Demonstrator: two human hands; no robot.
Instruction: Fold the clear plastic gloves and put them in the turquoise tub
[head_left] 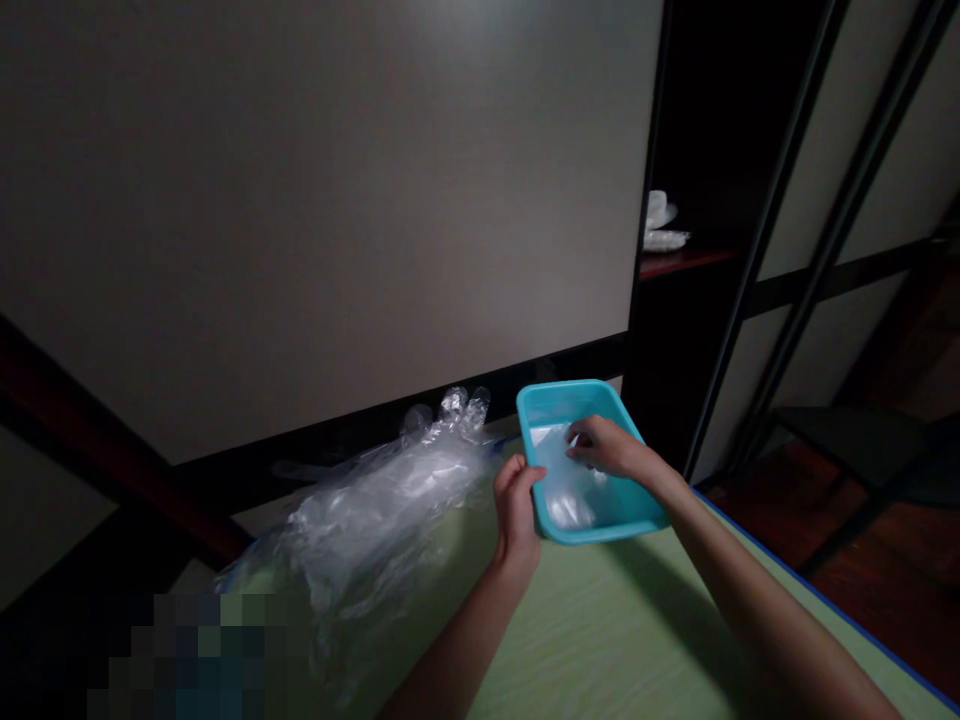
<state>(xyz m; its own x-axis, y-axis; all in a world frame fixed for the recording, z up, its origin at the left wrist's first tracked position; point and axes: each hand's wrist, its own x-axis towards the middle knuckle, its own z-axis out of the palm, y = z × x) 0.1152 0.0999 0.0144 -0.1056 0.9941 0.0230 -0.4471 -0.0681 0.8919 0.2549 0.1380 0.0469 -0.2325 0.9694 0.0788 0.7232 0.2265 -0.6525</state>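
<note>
A turquoise plastic basket [600, 533] is tilted above the green surface, with clear plastic film [568, 490] lying inside it. My left hand [517, 505] grips the basket's left rim, thumb over the edge and fingers wrapped outside. Inside the basket, my right hand [604, 445] has its fingertips curled together at the clear film, pinching it. To the left, a heap of thin clear plastic gloves [412, 480] spreads over the edge of the green surface.
Behind stands a large pale sliding panel [375, 220]. An open dark cabinet at the right has a red shelf [686, 262] bearing white items [660, 225]. A dark chair [877, 450] stands at the far right. A blue edge borders the green surface [592, 630].
</note>
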